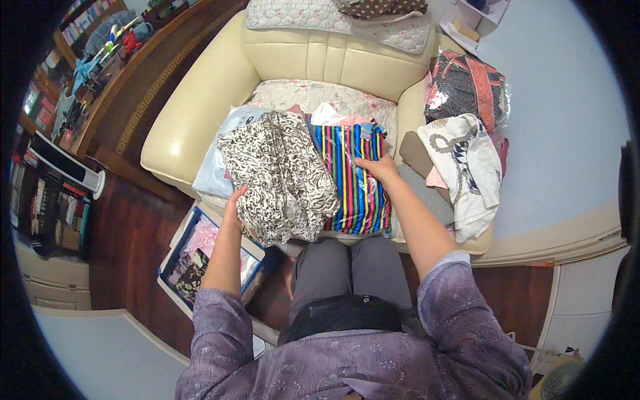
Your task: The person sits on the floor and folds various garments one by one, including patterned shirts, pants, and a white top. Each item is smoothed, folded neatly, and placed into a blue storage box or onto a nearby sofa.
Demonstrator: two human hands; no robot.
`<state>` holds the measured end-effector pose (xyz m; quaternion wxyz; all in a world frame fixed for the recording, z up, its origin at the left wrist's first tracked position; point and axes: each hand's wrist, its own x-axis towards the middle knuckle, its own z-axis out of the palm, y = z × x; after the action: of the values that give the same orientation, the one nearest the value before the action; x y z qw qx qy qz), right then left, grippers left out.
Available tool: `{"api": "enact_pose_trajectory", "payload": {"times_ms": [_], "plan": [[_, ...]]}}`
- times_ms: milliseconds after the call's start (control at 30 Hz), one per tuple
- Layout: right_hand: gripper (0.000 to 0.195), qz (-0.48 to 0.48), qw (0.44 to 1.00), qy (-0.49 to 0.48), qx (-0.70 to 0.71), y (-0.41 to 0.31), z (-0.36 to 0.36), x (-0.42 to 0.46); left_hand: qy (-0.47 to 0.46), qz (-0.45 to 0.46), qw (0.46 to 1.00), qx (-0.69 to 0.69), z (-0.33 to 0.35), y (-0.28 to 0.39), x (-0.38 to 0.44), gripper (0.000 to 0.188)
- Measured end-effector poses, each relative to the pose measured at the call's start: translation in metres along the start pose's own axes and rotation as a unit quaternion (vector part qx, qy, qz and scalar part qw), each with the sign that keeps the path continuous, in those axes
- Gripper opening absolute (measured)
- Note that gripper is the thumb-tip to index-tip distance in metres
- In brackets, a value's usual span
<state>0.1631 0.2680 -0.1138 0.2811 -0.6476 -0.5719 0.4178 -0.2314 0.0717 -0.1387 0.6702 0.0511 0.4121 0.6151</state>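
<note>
My left hand (235, 211) grips the left edge of a folded black-and-white swirl-patterned garment (280, 175), thumb on top and fingers hidden beneath. At the right edge of a garment with bright multicoloured stripes (350, 180), my right hand (378, 169) rests its thumb on the upper face; its other fingers are tucked out of sight. The striped cloth looks wrapped in clear plastic. The patterned garment overlaps its left side, both lying before me at the sofa seat. Under the patterned piece, a pale plastic-wrapped bundle (210, 167) sticks out to the left.
Folded clothes, including a white printed garment (465, 170) and a bagged dark-and-coral textile (467, 90), are heaped on the right arm of the cream sofa (190, 110). An open storage box (167, 280) of clothes stands on the floor at left, near a wooden cabinet (135, 95).
</note>
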Motion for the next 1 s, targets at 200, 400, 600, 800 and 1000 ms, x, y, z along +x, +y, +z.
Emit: {"api": "enact_pose_trajectory", "payload": {"times_ms": [200,400,600,800,1000], "plan": [[0.055,0.026,0.982,-0.107,0.151,-0.035,-0.012,-0.038,-0.039,-0.033,0.999,0.014,-0.009,0.009,0.002,0.053],[0.047,-0.164,0.986,-0.017,0.025,-0.151,-0.129,-0.143,-0.012,-0.065,0.998,0.014,0.020,0.001,-0.016,0.043],[0.039,-0.307,0.934,0.067,0.170,-0.154,-0.237,-0.212,-0.065,-0.051,0.994,0.066,0.080,-0.045,0.022,0.042],[0.051,-0.372,0.903,0.150,0.155,-0.083,-0.229,-0.234,0.191,0.306,0.647,0.672,0.149,-0.019,-0.007,0.086],[0.062,-0.373,0.904,0.106,0.181,-0.058,-0.170,-0.236,-0.051,0.768,0.501,0.397,0.285,0.014,-0.193,0.041]]}}
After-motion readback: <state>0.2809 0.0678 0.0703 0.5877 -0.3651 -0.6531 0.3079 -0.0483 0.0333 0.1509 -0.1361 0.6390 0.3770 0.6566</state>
